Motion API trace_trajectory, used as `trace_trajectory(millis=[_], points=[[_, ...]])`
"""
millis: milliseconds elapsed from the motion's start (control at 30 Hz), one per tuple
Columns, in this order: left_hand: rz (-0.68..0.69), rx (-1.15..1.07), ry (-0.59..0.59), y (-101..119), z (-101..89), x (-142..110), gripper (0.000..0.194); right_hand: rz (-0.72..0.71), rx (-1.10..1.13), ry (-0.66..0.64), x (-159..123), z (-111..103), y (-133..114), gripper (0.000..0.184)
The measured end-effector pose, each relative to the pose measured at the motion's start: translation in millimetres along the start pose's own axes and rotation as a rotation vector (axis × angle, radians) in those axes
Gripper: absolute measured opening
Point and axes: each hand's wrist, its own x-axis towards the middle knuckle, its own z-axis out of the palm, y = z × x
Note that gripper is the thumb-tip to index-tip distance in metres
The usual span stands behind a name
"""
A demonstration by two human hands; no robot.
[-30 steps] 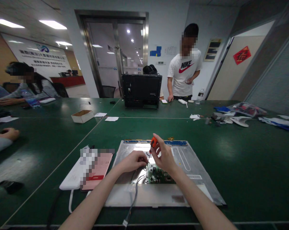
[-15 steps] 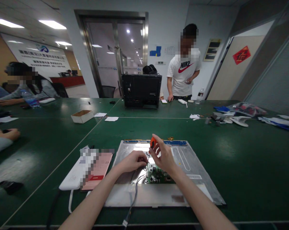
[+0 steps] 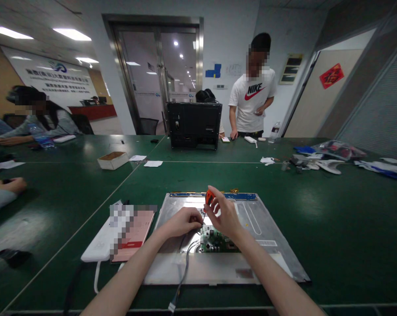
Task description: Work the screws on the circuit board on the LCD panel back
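My right hand (image 3: 225, 215) is closed on the orange and black handle of a screwdriver (image 3: 209, 196). The screwdriver stands nearly upright, its thin shaft reaching down to the upper left corner of a green circuit board (image 3: 214, 240). Beside that corner, the fingers of my left hand (image 3: 187, 220) are pinched together near the screwdriver's tip; what they hold, if anything, is hidden. Under both hands lies a flat silver display panel (image 3: 274, 252) with a blue strip board along its far edge. Grey cables (image 3: 186, 267) run from the board toward me.
Left of the panel lie a white power bank (image 3: 98, 243) and a pink booklet (image 3: 132, 245). Farther off are an open box (image 3: 113, 160) and a black monitor housing (image 3: 194, 126). One person stands behind the table; others sit at the left. Loose parts (image 3: 300, 160) lie at right.
The screwdriver handle and the fingers of my right hand have shifted very slightly. My left hand, the board and the panel look the same.
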Motion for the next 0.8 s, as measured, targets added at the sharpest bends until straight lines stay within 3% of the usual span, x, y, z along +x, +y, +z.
trace_trajectory(millis=[133, 467, 800], points=[[-0.004, -0.008, 0.0, -1.2, 0.4, 0.3, 0.009, 0.017, 0.021, -0.022, -0.8, -0.4, -0.1, 0.063], [0.0, -0.019, 0.004, 1.5, 0.0, 0.5, 0.009, -0.002, -0.066, 0.048, 1.5, -0.2, -2.3, 0.053], [-0.001, -0.015, 0.008, 0.4, -0.3, 0.7, 0.009, 0.027, 0.022, -0.029, -0.9, -1.5, -1.2, 0.064]])
